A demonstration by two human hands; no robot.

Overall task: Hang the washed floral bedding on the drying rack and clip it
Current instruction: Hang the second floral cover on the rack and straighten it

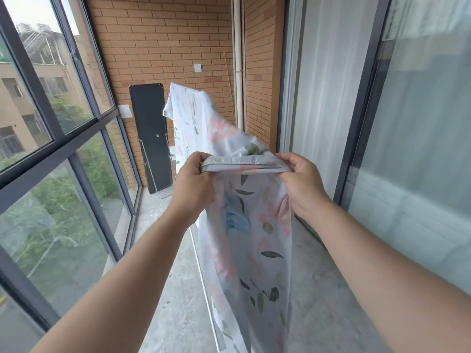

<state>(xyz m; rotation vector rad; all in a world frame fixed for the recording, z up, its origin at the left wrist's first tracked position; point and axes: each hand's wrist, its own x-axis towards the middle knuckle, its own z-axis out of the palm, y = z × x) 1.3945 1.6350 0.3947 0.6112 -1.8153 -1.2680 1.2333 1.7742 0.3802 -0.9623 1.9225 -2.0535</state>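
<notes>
Head view: two hands — left hand (pixel 195 186), right hand (pixel 302 186) — each pinched shut on one white floral-print cotton sheet (pixel 252 225).

Daylit balcony: brick wall (pixel 163 34), grey-framed windows (pixel 51 138), concrete floor (pixel 178 314), white curtain (pixel 331 85).

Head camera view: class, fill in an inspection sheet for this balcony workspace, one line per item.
Surface: bare concrete floor, dusty.
Job's things: floral bedding draped over a white rack rail; hemmed edge held up; no clips seen.
Clutter: dark panel leaning on the brick wall.
Hands: left hand and right hand both pinch the bedding's hem.
Cables: nothing seen.
Surroundings: glazed windows left, sliding door with white curtain right.
</notes>
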